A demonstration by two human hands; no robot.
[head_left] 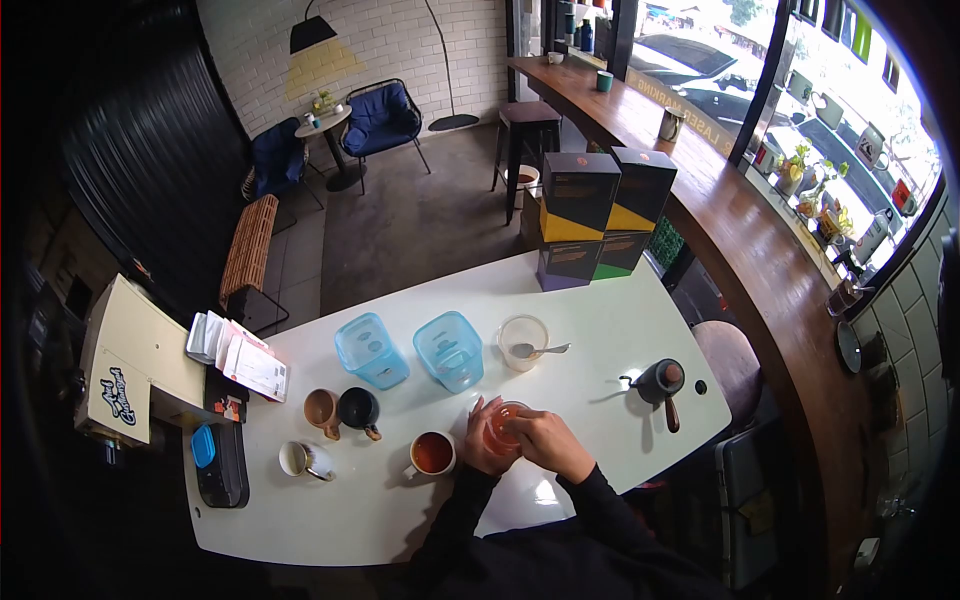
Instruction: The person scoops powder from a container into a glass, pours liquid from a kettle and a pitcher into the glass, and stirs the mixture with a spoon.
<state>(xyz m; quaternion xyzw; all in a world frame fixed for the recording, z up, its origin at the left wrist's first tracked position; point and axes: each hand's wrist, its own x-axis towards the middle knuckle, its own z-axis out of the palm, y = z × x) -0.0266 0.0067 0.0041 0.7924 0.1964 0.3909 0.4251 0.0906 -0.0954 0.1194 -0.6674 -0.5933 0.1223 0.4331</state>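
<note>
My left hand (pixel 476 448) is wrapped around a clear cup (pixel 501 424) of reddish drink. Over its rim, my right hand (pixel 552 444) has its fingers closed; whatever they may pinch is hidden. Just left of my left hand stands a white mug (pixel 433 453) of red-brown liquid. A clear round container (pixel 523 330) with a metal spoon (pixel 541 350) in it stands beyond my hands. Two translucent blue containers (pixel 371 350) (pixel 448 351) are behind the mugs.
On the table (pixel 600 400) are a brown mug (pixel 322 411), a black mug (pixel 358 408), a white mug on its side (pixel 306 461) and a dark long-spouted kettle (pixel 661 380). Stacked boxes (pixel 580 200) rise at the far edge. A cream machine (pixel 125 365) and cards (pixel 250 362) occupy the left.
</note>
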